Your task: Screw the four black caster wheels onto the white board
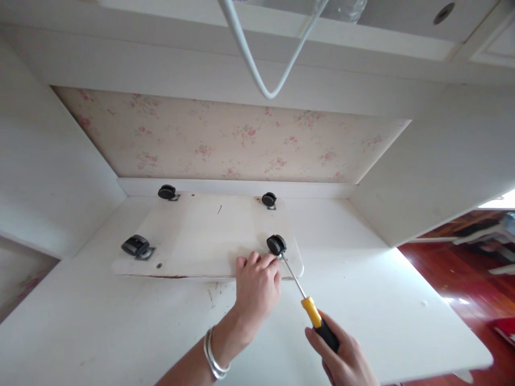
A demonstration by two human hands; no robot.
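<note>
A screwdriver (313, 313) with a yellow and black handle is gripped in my right hand (346, 354). Its metal shaft slants up and away to the base of the near right black caster (276, 244). Right beside that caster, my left hand (258, 281) has its fingers curled over the edge of a white board (201, 241). Whatever its fingertips pinch by the caster's plate is hidden. Three more casters sit on the board's corners: near left (135, 245), far left (166, 192) and far right (269, 199).
The board lies on a white desk surface (362, 300) between white side panels (426, 161). Behind is floral wallpaper (241, 139). A white cable (257, 75) hangs in a loop from above. Dark specks (215, 292) lie by the board's near edge. Reddish wooden floor (450, 273) shows at right.
</note>
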